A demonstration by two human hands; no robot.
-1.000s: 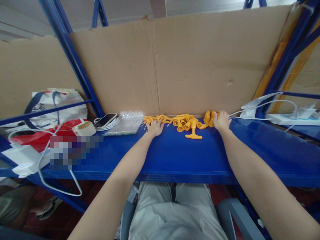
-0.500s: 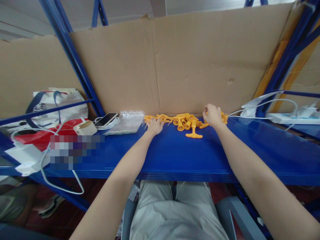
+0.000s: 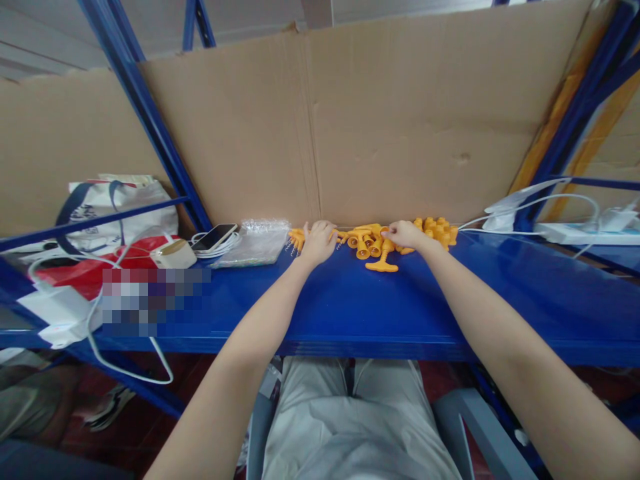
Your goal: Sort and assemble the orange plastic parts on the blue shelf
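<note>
Several small orange plastic parts lie along the back of the blue shelf (image 3: pixel 350 307), against the cardboard. My left hand (image 3: pixel 319 241) rests curled over the left group of orange T-shaped pieces (image 3: pixel 296 238); what its fingers hold is hidden. My right hand (image 3: pixel 406 235) is curled with its fingertips pinching at the middle pile of orange bell-shaped parts (image 3: pixel 367 244). One orange T-handled part (image 3: pixel 383 261) stands alone just in front of that pile. A cluster of orange caps (image 3: pixel 439 230) sits to the right of my right hand.
A clear plastic bag (image 3: pixel 255 243), a phone (image 3: pixel 214 237) on coiled white cable and a small white box (image 3: pixel 174 254) lie to the left. Bags and white chargers sit at the far left. A white power strip (image 3: pixel 575 233) with cables is at the right. The cardboard wall (image 3: pixel 400 133) closes the back.
My right hand has moved left from the orange caps to the middle pile, leaving the caps uncovered. My left hand shifted slightly right and curled over the T-shaped pieces.
</note>
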